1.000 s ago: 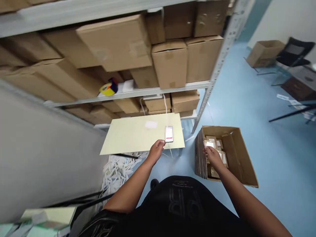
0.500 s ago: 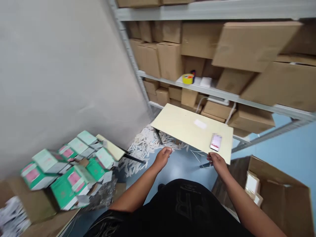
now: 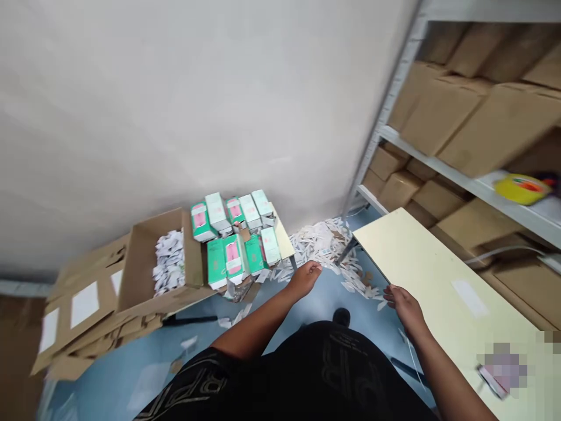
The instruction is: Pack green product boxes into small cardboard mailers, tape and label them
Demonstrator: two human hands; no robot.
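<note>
My left hand [image 3: 305, 279] hovers over the floor between two tables, its fingers curled in loosely with nothing visible in them. Beside the edge of the cream table [image 3: 403, 245], my right hand [image 3: 404, 304] hangs with slightly bent, partly spread fingers and holds nothing I can see. Green and white boxes [image 3: 234, 257] with pink labels stand in rows on the left table [image 3: 284, 238], nearest to my left hand. Next to them sits an open cardboard box [image 3: 151, 234] with crumpled white pieces [image 3: 170, 263] inside.
White paper scraps [image 3: 322, 240] litter the floor by the wall. A metal shelf [image 3: 438, 164] with brown cartons [image 3: 442, 117] and a roll of yellow tape [image 3: 519, 188] rises at right. A blurred phone-like object [image 3: 495, 380] and a white label [image 3: 470, 298] lie on the cream table.
My view has swung left, so the shelf and cream table moved right in view and the open cardboard box came in. Both hands keep much the same pose.
</note>
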